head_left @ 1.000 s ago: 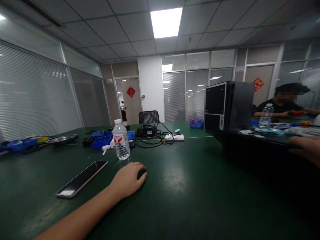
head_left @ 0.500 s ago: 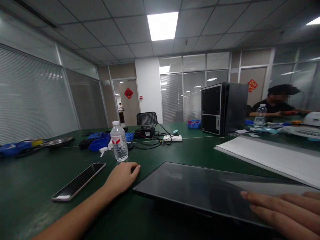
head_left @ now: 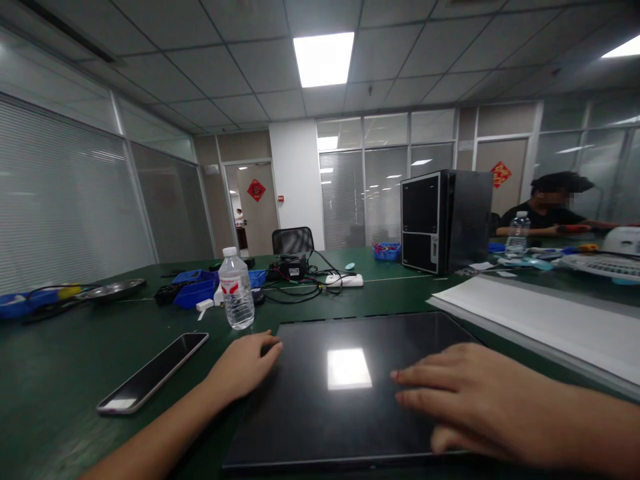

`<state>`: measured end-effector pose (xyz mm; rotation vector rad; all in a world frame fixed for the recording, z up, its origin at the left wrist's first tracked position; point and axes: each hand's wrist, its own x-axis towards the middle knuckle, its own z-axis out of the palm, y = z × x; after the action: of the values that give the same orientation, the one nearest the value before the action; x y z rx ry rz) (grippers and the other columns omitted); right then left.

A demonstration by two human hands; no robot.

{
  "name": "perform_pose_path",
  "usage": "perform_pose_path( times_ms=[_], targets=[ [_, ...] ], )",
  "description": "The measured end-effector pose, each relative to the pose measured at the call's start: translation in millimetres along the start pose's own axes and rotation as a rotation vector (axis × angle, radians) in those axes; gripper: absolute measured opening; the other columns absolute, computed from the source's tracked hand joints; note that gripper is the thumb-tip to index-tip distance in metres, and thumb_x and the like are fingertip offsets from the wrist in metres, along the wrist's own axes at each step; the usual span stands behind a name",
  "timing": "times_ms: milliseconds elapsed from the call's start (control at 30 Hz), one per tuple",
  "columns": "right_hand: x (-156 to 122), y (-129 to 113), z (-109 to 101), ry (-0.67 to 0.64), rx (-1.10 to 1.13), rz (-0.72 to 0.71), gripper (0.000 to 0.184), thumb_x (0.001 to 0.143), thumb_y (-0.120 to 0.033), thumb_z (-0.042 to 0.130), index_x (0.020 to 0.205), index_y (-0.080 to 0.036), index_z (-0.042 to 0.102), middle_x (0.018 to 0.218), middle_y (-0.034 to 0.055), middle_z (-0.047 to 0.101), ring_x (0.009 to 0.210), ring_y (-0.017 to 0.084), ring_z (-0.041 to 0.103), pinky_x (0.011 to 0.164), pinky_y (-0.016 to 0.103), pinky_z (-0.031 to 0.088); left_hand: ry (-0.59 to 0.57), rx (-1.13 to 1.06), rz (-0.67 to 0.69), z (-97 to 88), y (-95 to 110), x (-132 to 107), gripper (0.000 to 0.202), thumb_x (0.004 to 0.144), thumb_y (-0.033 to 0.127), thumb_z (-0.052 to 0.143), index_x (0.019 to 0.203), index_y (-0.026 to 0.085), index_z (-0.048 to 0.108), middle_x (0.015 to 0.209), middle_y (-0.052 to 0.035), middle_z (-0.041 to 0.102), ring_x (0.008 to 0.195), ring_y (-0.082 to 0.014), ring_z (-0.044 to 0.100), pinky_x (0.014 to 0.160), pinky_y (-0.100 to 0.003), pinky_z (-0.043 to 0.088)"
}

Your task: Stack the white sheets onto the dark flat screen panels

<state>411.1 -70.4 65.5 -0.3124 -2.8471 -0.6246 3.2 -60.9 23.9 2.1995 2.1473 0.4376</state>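
Hands: left hand (head_left: pixel 245 363) open, at left edge of black panel (head_left: pixel 310 400) | right hand (head_left: pixel 465 397) open, atop it

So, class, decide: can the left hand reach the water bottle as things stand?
Probably yes. The water bottle stands upright just beyond the left hand, with only bare table between them; the phone lies off to the side.

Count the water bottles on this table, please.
2. One bottle stands beyond the left hand; the second bottle far right, before the seated person. The computer tower may hide others.
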Motion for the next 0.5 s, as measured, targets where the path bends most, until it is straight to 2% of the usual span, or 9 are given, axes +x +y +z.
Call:
perform_pose_path(
  times_ms=[100,200,267,367,400,433,467,500],
  targets=[
    [-23,54,12,0.030,-0.041,0.167,0.037,0.107,-0.039,0.043,0.137,-0.027,0.060,0.137,0.0048,0.063,0.111,0.024,0.068,0.088,0.041,0.059,-0.093,0.089,-0.020,4.5,-3,0,0.075,0.094,0.060,0.039,0.152,0.012,0.048,0.159,-0.0146,0.045,0.146,-0.0330,0.044,0.120,-0.047,0.033],
    [-66,110,33,0.044,-0.120,0.415,0.042,0.105,-0.042,0.042,0.139,-0.024,0.060,0.141,0.0099,0.060,0.119,0.029,0.062,0.100,0.048,0.052,-0.129,0.130,-0.031,6.7,-5,1,0.080,0.096,0.062,0.032,0.156,0.009,0.039,0.164,-0.0158,0.036,0.150,-0.0326,0.036,0.123,-0.047,0.028],
    [-106,141,57,0.008,-0.160,0.593,0.048,0.106,-0.042,0.038,0.142,-0.018,0.058,0.148,0.0150,0.052,0.129,0.031,0.054,0.110,0.050,0.042,-0.137,0.139,-0.041,7.1,-6,1,0.081,0.096,0.063,0.030,0.157,0.010,0.038,0.164,-0.0163,0.035,0.151,-0.0338,0.035,0.123,-0.049,0.028],
    [-170,173,104,-0.096,-0.151,0.863,0.066,0.097,-0.055,0.050,0.147,-0.013,0.054,0.160,0.0203,0.033,0.147,0.037,0.030,0.122,0.051,0.021,-0.130,0.151,-0.039,7.4,-7,3,0.081,0.096,0.064,0.030,0.156,0.011,0.039,0.163,-0.0176,0.036,0.150,-0.0356,0.036,0.122,-0.052,0.028],
    [-188,180,120,-0.160,-0.111,1.024,0.067,0.095,-0.055,0.051,0.149,-0.015,0.052,0.162,0.0195,0.028,0.151,0.037,0.022,0.121,0.054,0.020,-0.124,0.158,-0.040,7.7,-7,4,0.080,0.096,0.064,0.030,0.156,0.011,0.040,0.163,-0.0178,0.037,0.150,-0.0360,0.036,0.122,-0.052,0.028],
    [-204,186,133,-0.211,-0.050,1.208,0.066,0.097,-0.056,0.048,0.150,-0.017,0.051,0.162,0.0193,0.028,0.151,0.038,0.021,0.118,0.058,0.022,-0.118,0.166,-0.043,7.9,-8,5,0.080,0.096,0.064,0.030,0.156,0.012,0.040,0.162,-0.0180,0.038,0.149,-0.0363,0.037,0.122,-0.052,0.029],
    [-215,190,143,-0.224,-0.032,1.291,0.068,0.098,-0.058,0.042,0.148,-0.014,0.053,0.157,0.0251,0.035,0.146,0.044,0.030,0.110,0.066,0.030,-0.110,0.175,-0.047,8.2,-9,6,0.080,0.096,0.065,0.030,0.156,0.012,0.041,0.162,-0.0182,0.039,0.149,-0.0365,0.038,0.122,-0.052,0.029],
    [-223,194,150,-0.227,-0.017,1.343,0.067,0.099,-0.058,0.041,0.147,-0.013,0.055,0.152,0.0276,0.041,0.141,0.045,0.038,0.106,0.066,0.035,-0.105,0.184,-0.053,8.4,-10,8,0.081,0.095,0.065,0.030,0.156,0.013,0.041,0.162,-0.0182,0.039,0.148,-0.0367,0.039,0.121,-0.052,0.030]
  ],
)
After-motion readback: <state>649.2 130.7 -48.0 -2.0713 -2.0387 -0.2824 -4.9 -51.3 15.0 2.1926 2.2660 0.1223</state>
